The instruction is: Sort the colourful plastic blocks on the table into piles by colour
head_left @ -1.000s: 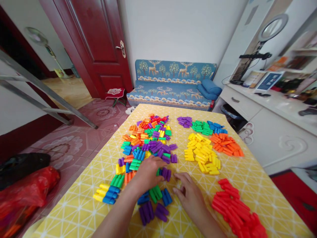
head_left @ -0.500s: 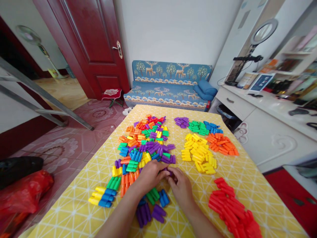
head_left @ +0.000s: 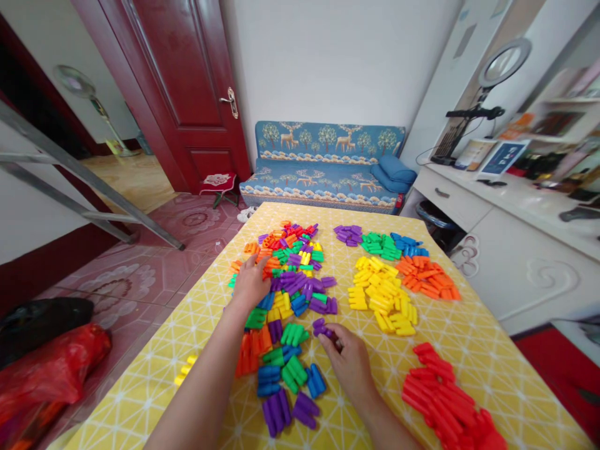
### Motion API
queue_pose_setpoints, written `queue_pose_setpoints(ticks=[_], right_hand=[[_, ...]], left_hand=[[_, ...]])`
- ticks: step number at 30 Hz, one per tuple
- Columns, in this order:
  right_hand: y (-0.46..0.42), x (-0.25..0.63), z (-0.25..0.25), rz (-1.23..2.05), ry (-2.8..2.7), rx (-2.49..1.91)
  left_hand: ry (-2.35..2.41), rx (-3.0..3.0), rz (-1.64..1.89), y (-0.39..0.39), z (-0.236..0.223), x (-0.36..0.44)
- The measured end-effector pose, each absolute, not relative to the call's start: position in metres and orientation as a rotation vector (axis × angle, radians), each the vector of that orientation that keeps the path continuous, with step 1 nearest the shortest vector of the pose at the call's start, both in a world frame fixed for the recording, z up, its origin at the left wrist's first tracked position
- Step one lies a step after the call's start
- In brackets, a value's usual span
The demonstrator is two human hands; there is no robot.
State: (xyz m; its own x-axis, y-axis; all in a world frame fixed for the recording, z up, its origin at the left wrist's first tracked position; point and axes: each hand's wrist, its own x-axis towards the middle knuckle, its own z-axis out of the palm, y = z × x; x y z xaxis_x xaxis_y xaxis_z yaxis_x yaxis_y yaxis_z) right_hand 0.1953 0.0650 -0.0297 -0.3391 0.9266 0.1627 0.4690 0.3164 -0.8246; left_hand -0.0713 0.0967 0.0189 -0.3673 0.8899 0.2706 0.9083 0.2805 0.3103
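Note:
Between the thumb and fingers of my right hand (head_left: 350, 359) is a purple bullet-shaped plastic block (head_left: 322, 327), held just above the table. My left hand (head_left: 252, 281) reaches over the left side of the mixed pile, its fingers stretched out and apart at the orange blocks (head_left: 265, 263); whether it touches them I cannot tell. Purple blocks (head_left: 300, 284) lie to its right. Closer to me are green blocks (head_left: 294, 374), blue blocks (head_left: 315, 380) and joined purple blocks (head_left: 276, 412). My left forearm hides part of the pile.
Single-colour heaps lie on the right: yellow blocks (head_left: 377, 287), orange blocks (head_left: 429, 278), green blocks (head_left: 380, 245), blue blocks (head_left: 409, 244) and red blocks (head_left: 445, 397). The yellow patterned tablecloth (head_left: 370, 219) covers the table. Beyond stands a blue sofa (head_left: 323, 172), with a white cabinet (head_left: 515, 250) at right.
Both hands came together at the purple block, then parted. My left hand has moved away and to the left over the orange blocks, while my right hand keeps the purple block.

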Motion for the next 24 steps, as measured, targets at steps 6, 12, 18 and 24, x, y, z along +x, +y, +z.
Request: queue_pose_setpoints(ticks=[6,12,18,24], right_hand=[[0.065,0.195,-0.029,0.917,-1.926,-1.234],[0.063,0.194,-0.027,0.917,-1.938,-1.240],[0.062,0.194,-0.026,0.922,-1.948,-1.231],[0.063,0.194,-0.033,0.931,-1.933,-1.258]], left_hand=[[-2.557,-1.727,-0.594,0.100,0.013,-0.084],[-2.523,-1.837,-0.715,0.097,0.023,-0.075],[-2.419,-1.902,-0.673,0.138,0.047,-0.071],[-2.378,-1.885,-0.624,0.218,0.053,-0.072]])
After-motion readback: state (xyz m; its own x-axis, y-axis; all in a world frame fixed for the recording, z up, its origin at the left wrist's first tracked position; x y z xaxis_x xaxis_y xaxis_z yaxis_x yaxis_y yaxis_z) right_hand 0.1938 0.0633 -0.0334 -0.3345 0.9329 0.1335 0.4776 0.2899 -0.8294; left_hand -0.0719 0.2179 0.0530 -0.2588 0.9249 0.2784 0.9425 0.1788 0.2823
